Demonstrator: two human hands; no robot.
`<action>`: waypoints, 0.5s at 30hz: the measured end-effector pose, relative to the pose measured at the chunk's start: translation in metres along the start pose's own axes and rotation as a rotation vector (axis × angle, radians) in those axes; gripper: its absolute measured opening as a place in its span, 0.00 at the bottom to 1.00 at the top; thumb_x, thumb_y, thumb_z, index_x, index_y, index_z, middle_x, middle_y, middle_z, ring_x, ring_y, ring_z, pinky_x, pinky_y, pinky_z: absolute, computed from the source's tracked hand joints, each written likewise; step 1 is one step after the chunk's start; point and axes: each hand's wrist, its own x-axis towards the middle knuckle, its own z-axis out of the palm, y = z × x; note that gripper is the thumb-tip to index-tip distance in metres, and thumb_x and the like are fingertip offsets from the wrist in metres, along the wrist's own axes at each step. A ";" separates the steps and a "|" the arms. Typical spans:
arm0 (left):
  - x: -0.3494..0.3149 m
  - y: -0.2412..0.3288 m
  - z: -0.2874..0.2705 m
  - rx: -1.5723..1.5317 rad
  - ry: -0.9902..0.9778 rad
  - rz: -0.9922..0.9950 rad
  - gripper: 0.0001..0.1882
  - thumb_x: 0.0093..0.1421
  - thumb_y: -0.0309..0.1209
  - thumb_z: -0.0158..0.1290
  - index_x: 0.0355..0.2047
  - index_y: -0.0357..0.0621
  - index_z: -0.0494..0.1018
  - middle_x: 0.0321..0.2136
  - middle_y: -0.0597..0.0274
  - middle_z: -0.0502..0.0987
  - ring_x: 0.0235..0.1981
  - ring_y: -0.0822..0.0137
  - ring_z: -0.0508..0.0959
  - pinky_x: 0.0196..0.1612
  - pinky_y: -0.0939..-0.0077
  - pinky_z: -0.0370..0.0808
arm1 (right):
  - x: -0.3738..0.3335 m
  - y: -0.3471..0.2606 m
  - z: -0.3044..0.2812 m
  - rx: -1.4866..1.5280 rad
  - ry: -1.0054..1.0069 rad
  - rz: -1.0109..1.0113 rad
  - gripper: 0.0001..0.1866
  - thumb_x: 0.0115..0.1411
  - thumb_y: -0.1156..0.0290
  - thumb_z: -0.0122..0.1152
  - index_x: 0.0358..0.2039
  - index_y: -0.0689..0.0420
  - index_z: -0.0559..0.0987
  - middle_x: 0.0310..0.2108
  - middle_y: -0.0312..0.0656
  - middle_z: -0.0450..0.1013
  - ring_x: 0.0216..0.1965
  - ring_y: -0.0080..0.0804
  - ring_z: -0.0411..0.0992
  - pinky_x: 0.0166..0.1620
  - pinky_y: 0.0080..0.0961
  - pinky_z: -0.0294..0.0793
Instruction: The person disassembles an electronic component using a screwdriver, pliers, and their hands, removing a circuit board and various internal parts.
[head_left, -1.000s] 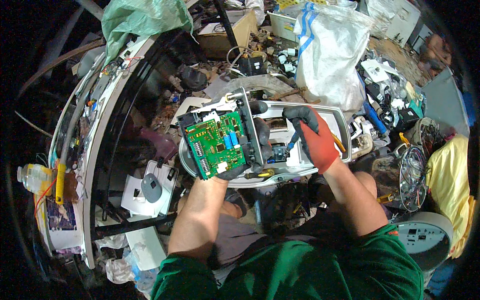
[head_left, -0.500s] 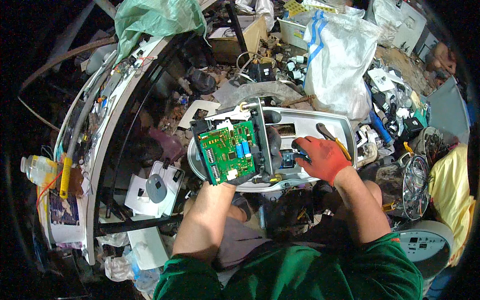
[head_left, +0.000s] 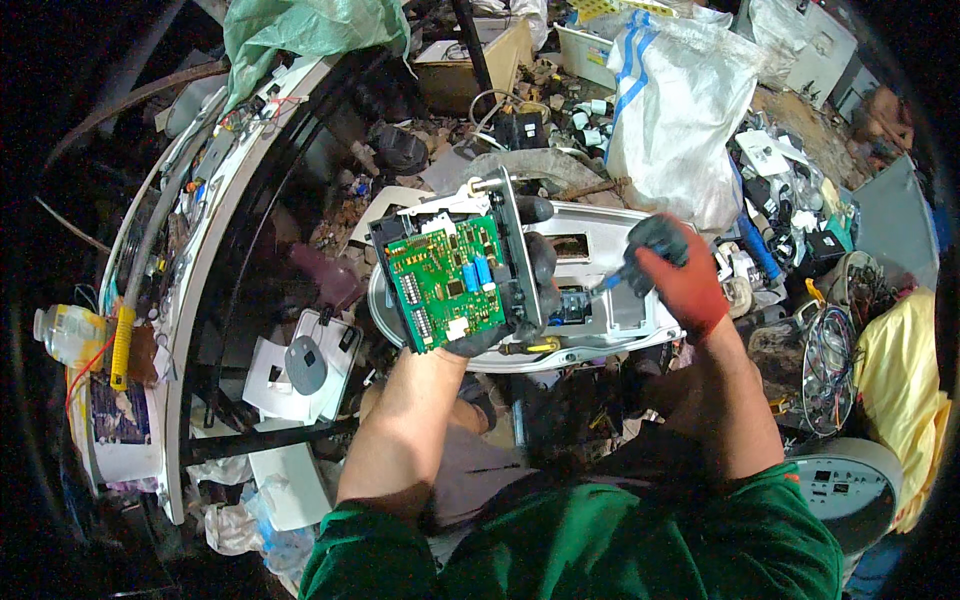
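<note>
My left hand (head_left: 541,268), in a dark-fingered glove, grips a housing with a metal side plate (head_left: 520,262). A green circuit board (head_left: 450,285) with two blue parts faces up on it, tilted. Fingers wrap the plate's right side and the palm supports the lower edge. My right hand (head_left: 680,275), in a red glove with dark fingertips, is closed on a slim blue tool (head_left: 612,281) that points down and left; its exact kind cannot be made out. Beneath both hands lies a long pale grey casing (head_left: 630,345). A yellow-handled tool (head_left: 535,347) rests inside it, near its front edge.
A white sack with blue stripes (head_left: 675,130) stands behind the casing, beside heaped electronic scrap (head_left: 785,190). A curved pale frame (head_left: 205,290) runs along the left. Coiled wires (head_left: 832,370) and a yellow sack (head_left: 900,390) lie at right. White plastic panels (head_left: 305,370) lie at lower left.
My right hand has lifted from inside the casing and moved up and right, with the slim blue tool now in its fingers. The left hand with the circuit board housing has shifted slightly left and up.
</note>
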 end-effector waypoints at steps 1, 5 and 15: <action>0.000 0.000 0.000 -0.005 0.002 0.004 0.31 0.64 0.50 0.40 0.61 0.44 0.64 0.34 0.51 0.73 0.26 0.52 0.74 0.25 0.55 0.78 | 0.000 0.000 -0.006 0.303 0.017 0.133 0.07 0.60 0.72 0.60 0.37 0.61 0.77 0.30 0.39 0.78 0.32 0.29 0.77 0.39 0.26 0.77; 0.004 0.000 0.001 -0.032 0.011 0.011 0.30 0.65 0.50 0.39 0.61 0.45 0.64 0.34 0.53 0.72 0.26 0.54 0.73 0.26 0.56 0.78 | 0.006 0.019 -0.007 0.568 0.106 -0.078 0.05 0.64 0.76 0.56 0.38 0.63 0.75 0.40 0.48 0.76 0.40 0.32 0.77 0.46 0.26 0.78; 0.011 0.001 -0.035 -0.051 0.169 0.168 0.28 0.66 0.53 0.37 0.54 0.49 0.72 0.40 0.51 0.80 0.37 0.46 0.81 0.35 0.46 0.81 | -0.001 0.028 0.022 1.275 -0.094 0.164 0.13 0.69 0.71 0.49 0.52 0.61 0.70 0.57 0.56 0.68 0.58 0.45 0.70 0.60 0.36 0.73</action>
